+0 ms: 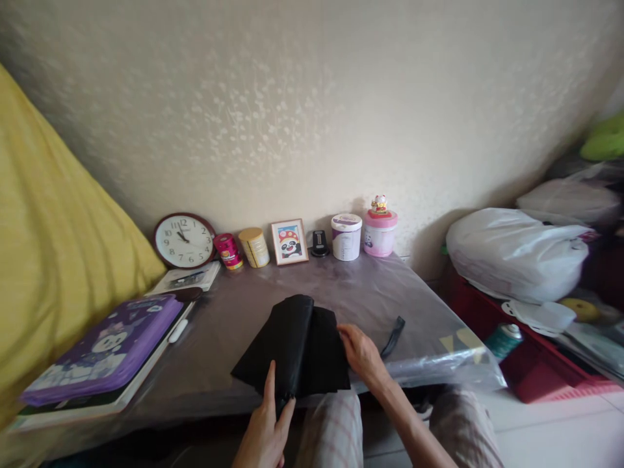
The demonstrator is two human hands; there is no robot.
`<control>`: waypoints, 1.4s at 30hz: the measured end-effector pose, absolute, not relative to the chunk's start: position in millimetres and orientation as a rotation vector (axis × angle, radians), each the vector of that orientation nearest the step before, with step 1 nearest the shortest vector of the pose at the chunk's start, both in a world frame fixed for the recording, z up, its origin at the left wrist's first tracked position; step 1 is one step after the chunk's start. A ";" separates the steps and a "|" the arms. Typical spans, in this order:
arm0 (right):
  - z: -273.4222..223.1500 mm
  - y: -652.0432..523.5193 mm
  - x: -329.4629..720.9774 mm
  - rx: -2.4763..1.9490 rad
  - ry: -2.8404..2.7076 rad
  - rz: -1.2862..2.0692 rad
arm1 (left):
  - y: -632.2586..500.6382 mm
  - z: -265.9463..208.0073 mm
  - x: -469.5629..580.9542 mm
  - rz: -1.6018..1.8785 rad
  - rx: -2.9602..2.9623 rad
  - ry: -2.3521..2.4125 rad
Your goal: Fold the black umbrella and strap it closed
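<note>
A black piece of folded fabric, which looks like a collapsed folding umbrella [287, 338], lies fanned out at the table's front edge. Its middle panel bulges in a loose roll. My left hand [267, 426] grips its narrow near end, the index finger stretched along the cloth and the thumb on the other side. At the fabric's right edge, my right hand [361, 351] pinches the cloth between thumb and fingers. A short dark strap-like piece [392, 336] rests on the table just right of that hand.
A plastic-covered table [419, 299] spans the front. Along the wall stand a clock [184, 240], tins [254, 247], a framed panda picture [290, 242] and tubs [346, 238]. Left lies a purple case [104, 344] on books. A white bag [517, 253] and red bin [531, 370] stand right.
</note>
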State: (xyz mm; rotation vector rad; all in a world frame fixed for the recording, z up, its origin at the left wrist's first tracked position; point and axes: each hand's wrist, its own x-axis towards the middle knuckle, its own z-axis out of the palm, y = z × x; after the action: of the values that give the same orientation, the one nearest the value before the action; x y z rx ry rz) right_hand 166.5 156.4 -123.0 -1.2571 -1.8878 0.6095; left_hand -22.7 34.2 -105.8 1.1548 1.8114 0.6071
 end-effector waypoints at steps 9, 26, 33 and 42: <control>-131.7 171.3 166.0 -1.233 -1.395 1.279 | 33.1 -108.3 -21.3 0.608 1.154 1.866; -131.3 172.8 167.0 -1.201 -1.434 1.221 | 32.3 -109.7 -20.2 0.615 1.174 1.851; -121.3 167.1 163.1 -1.225 -1.870 0.439 | 35.8 -120.8 -26.3 0.737 1.320 1.859; -152.4 163.8 105.3 -1.117 -2.018 0.663 | 44.1 -131.2 -29.4 0.786 1.292 1.836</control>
State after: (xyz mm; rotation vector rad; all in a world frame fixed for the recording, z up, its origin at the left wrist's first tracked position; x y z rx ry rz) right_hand 105.3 163.8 -152.4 -1.1166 -2.0179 0.6635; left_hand -29.4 44.1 -131.2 1.2925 1.8357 0.7856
